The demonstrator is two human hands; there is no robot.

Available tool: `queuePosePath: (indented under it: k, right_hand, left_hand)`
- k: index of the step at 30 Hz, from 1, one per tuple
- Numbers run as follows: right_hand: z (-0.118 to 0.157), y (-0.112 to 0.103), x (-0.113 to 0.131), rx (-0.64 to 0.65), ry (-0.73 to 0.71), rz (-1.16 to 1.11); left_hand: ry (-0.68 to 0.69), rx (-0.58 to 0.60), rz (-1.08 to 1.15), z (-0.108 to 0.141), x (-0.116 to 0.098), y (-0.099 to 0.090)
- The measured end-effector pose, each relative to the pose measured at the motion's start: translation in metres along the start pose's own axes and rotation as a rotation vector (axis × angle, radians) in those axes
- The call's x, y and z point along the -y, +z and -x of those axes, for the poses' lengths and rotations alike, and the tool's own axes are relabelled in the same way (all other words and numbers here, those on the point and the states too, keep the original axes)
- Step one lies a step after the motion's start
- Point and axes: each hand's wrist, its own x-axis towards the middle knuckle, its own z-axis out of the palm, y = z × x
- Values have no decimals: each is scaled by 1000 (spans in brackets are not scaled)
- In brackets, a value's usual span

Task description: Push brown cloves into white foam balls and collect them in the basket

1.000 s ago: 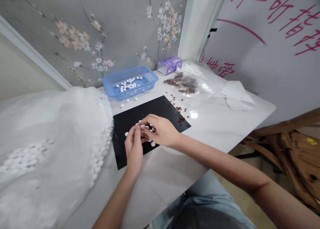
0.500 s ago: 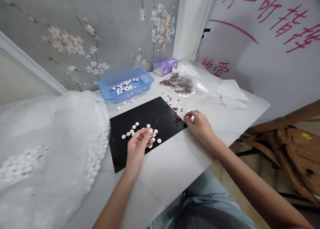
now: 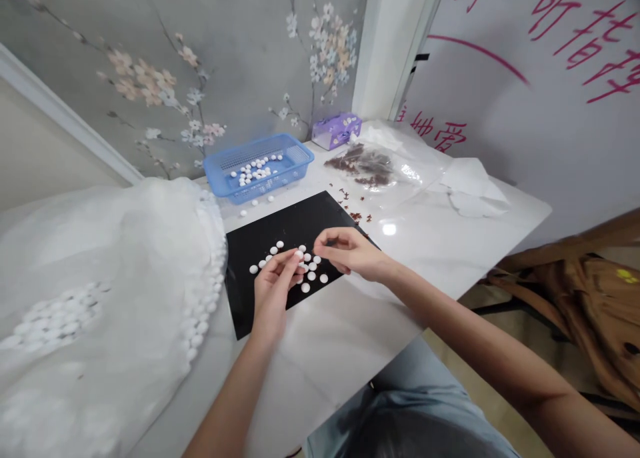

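Observation:
Between the thumb and fingers of my left hand (image 3: 273,291) is a small white ball (image 3: 299,254), held above the black sheet (image 3: 246,305). My right hand (image 3: 353,253) is pinched closed just right of that ball, its fingertips close to it but apart. Whatever sits in that pinch is too small to make out. Several loose white balls (image 3: 305,287) lie on the sheet around and beneath my left hand. Small reddish-brown star-shaped bits (image 3: 355,217) are scattered by the sheet's right edge, partly behind my right hand.
At the back stands a blue basket (image 3: 220,186) with white balls inside. A purple tissue box (image 3: 336,131) and a clear bag of brown bits (image 3: 373,168) are to its right. A large white bag of balls (image 3: 125,245) fills the left side. Right of the table is a brown bag (image 3: 595,311).
My right hand has moved left from beside the brown bits to my left hand. The left hand still holds the white ball. The view has shifted slightly.

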Motion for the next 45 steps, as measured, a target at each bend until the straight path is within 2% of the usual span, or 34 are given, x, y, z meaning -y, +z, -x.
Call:
queuePosePath:
  k: [5,14,21,35,45]
  right_hand:
    - [-10,14,-6,33,8,-45]
    - [-10,15,-10,13,-30,48]
    - [-12,17,-13,-11,-46,94]
    - [-9,18,-17,-24,-2,-48]
    - [-9,18,-20,-25,-7,-31]
  left_hand:
    - [23,-13,10,0,3,0]
    - [106,-52,31,0,8,1]
    - [111,-94,51,-3,11,-2]
    - [94,-63,50,-6,9,-5]
    - [99,-46,43,-7,10,-6]
